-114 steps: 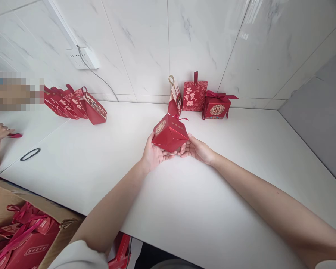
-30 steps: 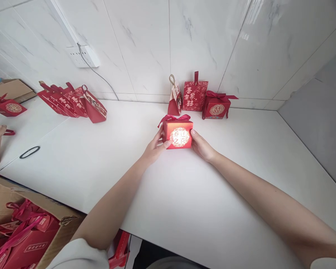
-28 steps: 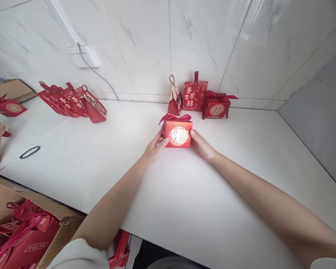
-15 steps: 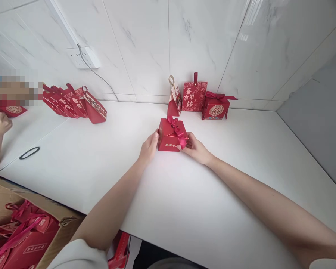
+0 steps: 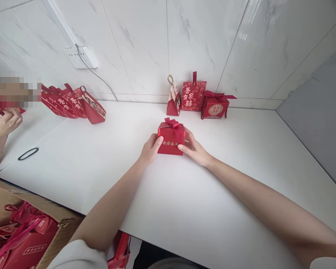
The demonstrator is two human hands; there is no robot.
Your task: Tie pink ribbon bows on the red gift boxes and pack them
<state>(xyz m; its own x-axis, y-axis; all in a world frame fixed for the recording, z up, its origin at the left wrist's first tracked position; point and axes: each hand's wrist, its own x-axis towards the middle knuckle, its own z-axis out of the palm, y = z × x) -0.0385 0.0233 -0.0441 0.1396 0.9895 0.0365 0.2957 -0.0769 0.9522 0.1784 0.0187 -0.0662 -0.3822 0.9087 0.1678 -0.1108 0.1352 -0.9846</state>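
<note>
Between my two hands is a red gift box (image 5: pixel 170 147) with gold characters on its front and a dark pink ribbon bow (image 5: pixel 172 124) on top. My left hand (image 5: pixel 151 148) grips its left side, thumb on the front edge. My right hand (image 5: pixel 195 150) holds the right side, with the thumb across the front lower corner. Behind it stand a narrow red box with a loop (image 5: pixel 174 102), a flat red box with white characters (image 5: pixel 194 96) and a ribboned red box with a round gold emblem (image 5: pixel 215 108).
Several red boxes (image 5: pixel 72 102) lean in a row at the back left. A black elastic band (image 5: pixel 28 153) lies on the white table (image 5: pixel 240 149). At lower left is a cardboard carton (image 5: pixel 70 233) of red boxes. Another person's hand (image 5: pixel 5 121) is at far left.
The gift box has tipped so its lettered front faces me more and its top less. My left thumb now lies over its front edge. The other person's hand moved right.
</note>
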